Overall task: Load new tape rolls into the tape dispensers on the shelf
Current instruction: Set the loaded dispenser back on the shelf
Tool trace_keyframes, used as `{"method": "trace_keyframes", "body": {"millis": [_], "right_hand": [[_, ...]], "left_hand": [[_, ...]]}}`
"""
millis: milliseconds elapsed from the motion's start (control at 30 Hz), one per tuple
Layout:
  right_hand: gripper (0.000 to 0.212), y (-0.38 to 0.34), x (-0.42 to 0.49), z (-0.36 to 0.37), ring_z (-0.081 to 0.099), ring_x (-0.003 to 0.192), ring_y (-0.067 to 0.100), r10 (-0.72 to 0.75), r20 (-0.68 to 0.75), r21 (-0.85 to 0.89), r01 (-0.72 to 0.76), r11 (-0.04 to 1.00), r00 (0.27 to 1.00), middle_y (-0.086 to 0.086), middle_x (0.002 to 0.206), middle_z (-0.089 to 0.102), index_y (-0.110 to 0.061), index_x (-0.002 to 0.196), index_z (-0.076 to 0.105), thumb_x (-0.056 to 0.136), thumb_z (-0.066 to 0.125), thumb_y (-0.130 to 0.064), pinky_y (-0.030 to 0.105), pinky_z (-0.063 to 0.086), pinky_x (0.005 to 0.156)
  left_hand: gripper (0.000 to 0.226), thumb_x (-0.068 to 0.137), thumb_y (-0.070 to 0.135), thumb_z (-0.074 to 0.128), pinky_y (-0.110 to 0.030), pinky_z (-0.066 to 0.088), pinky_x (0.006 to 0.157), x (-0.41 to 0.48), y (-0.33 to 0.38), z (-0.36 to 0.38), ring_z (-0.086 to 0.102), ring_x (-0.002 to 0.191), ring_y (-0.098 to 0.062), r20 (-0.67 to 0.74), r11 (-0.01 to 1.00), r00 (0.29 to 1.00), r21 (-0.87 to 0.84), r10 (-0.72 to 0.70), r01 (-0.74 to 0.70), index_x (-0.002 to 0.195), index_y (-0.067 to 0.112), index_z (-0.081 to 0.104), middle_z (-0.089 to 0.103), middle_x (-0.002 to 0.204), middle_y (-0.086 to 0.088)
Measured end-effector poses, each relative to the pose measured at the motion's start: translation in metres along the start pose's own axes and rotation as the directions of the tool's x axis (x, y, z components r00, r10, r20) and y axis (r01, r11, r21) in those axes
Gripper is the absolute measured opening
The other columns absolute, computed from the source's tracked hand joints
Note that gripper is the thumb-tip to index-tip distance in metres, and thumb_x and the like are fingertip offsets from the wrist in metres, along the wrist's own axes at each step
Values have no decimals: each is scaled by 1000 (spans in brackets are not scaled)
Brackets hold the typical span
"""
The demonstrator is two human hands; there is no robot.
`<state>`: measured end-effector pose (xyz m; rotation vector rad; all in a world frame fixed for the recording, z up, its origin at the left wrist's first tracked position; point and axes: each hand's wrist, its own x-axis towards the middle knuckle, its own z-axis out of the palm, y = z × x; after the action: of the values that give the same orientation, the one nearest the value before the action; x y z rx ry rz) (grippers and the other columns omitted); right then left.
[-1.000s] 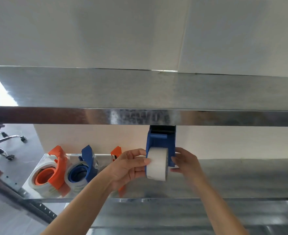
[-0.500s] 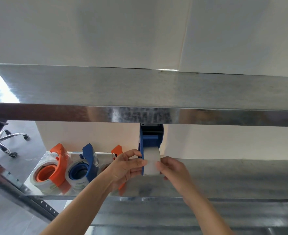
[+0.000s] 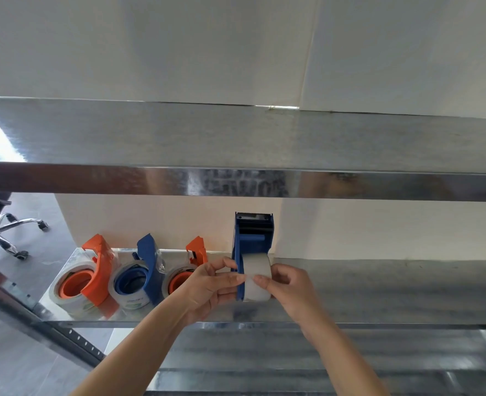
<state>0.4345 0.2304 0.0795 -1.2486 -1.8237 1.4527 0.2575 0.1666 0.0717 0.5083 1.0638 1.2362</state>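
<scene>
Left hand (image 3: pixel 207 287) grips blue dispenser (image 3: pixel 251 238); right hand (image 3: pixel 290 287) pinches tape roll (image 3: pixel 256 274). Slipping fingers could lose the tape end.

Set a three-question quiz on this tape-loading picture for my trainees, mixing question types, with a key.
1. True or false: the held blue dispenser carries a white tape roll.
2. How many other dispensers sit on the shelf?
3. The right hand: A) pinches at the tape roll, B) lies flat on the shelf, C) holds scissors.
Key: 1 true; 2 three; 3 A.
</scene>
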Motion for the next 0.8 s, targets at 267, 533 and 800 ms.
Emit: {"method": "trace_keyframes", "body": {"millis": [267, 533, 800], "right_hand": [[10, 17, 4, -62, 67, 67, 13, 73, -171, 156, -46, 987, 983, -2, 66, 73, -15, 72, 71, 81, 73, -14, 20, 52, 59], [9, 31, 11, -72, 69, 85, 26, 116, -223, 131, -88, 988, 968, 5, 83, 76, -17, 81, 76, 84, 72, -24, 42, 53, 79], [18, 20, 16, -57, 51, 70, 16, 67, -193, 162, -36, 986, 979, 0, 74, 66, -11, 86, 73, 91, 62, -23, 29, 40, 69]], "left_hand": [[20, 69, -4, 68, -35, 60, 73, -1, 5, -12, 72, 85, -28, -55, 998, 998, -65, 10, -13, 81, 12, 64, 73, 90, -14], [35, 67, 3, 78, -32, 60, 65, -8, 6, -21, 72, 90, -30, -6, 992, 1000, -123, 0, -1, 98, 5, 62, 70, 107, -20], [61, 63, 10, 87, -37, 58, 81, -11, 1, -24, 70, 88, -27, 91, 973, 995, -227, -27, 47, 118, 2, 61, 72, 99, -15]]}}
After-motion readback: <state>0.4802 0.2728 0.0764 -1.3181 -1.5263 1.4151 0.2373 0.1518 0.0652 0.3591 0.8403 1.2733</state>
